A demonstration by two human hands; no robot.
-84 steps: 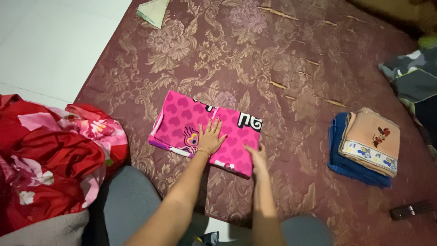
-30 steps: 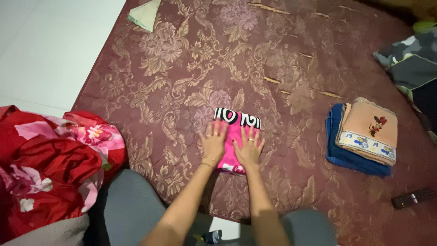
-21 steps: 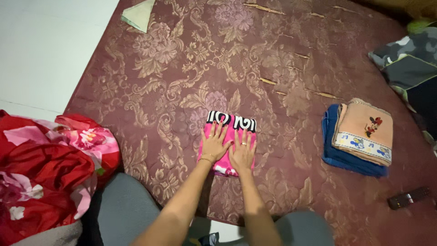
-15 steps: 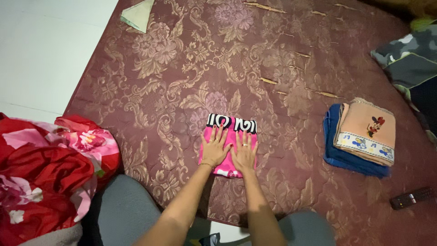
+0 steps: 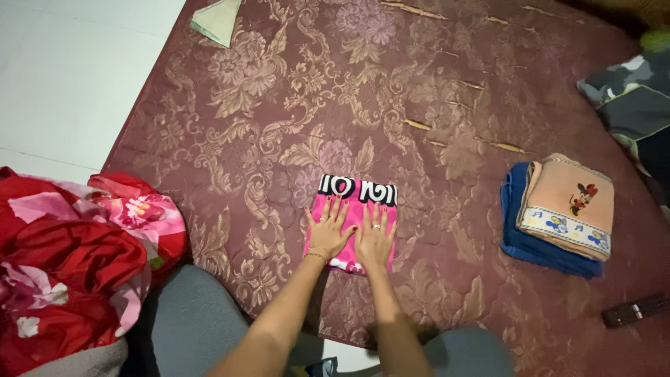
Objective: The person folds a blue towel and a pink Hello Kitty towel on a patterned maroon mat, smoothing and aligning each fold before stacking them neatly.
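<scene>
A pink cloth (image 5: 357, 192) with hearts and a black-and-white band lies folded into a small rectangle on the maroon floral mattress (image 5: 293, 105). My left hand (image 5: 327, 230) presses flat on its left half, fingers spread. Beside it, my right hand (image 5: 375, 236) lies flat on the right half, a ring on one finger. Both palms cover most of the cloth; only its far band and near edge show.
A folded peach towel (image 5: 567, 204) rests on a folded blue one (image 5: 537, 244) at the right. A red floral heap of cloth (image 5: 77, 251) lies at the left. A dark remote (image 5: 635, 310) sits low right, grey-patterned fabric (image 5: 631, 98) far right, a pale folded piece (image 5: 220, 19) top left.
The pink cloth went from a wide rectangle to a small folded one. Both hands now rest flat on it and have barely moved in the last second.
</scene>
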